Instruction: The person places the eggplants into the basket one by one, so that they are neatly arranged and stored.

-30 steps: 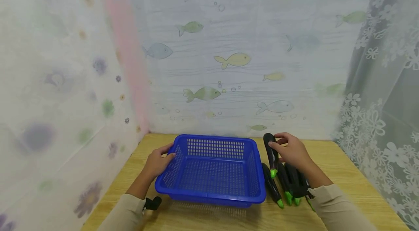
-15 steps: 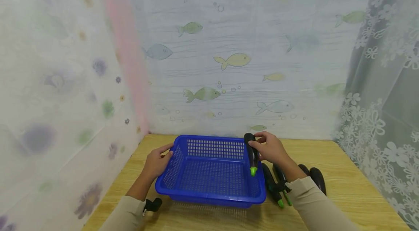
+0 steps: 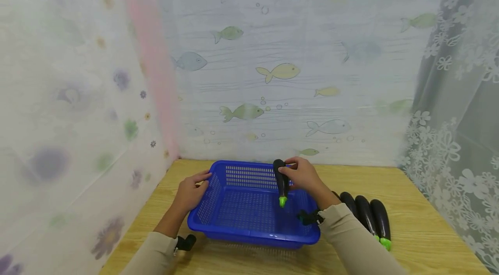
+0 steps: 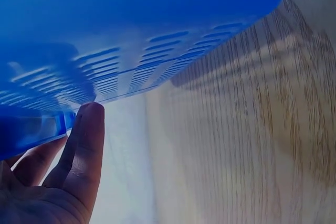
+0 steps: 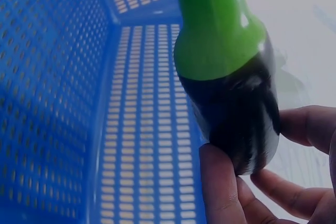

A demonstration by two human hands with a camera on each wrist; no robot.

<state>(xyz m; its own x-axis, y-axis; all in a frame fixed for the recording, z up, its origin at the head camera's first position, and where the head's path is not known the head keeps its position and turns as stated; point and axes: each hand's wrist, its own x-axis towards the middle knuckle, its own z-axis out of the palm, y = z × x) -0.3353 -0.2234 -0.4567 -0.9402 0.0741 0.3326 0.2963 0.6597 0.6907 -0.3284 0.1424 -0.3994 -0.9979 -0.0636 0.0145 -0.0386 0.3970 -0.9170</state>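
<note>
A blue perforated plastic basket (image 3: 249,236) stands on the table. My left hand (image 3: 191,192) grips its left rim; in the left wrist view, the fingers (image 4: 86,166) reach the slotted wall from outside. My right hand (image 3: 303,175) pinches a dark purple eggplant (image 3: 280,179) between thumb and fingers, near its rounded end. That eggplant hangs over the basket's right half, its bright green stem end pointing down toward me. In the right wrist view, the green cap (image 5: 218,45) is close up, with the basket's slotted wall behind.
Several more eggplants (image 3: 380,218) lie side by side on the wood-grain table (image 3: 421,223), right of the basket, partly hidden by my right forearm. A fish-patterned curtain (image 3: 241,71) hangs behind the table, with a flowered one on the left.
My right hand has carried the eggplant leftward, from above the other eggplants, across the basket's right rim to over its inside. The left hand has kept its grip on the rim.
</note>
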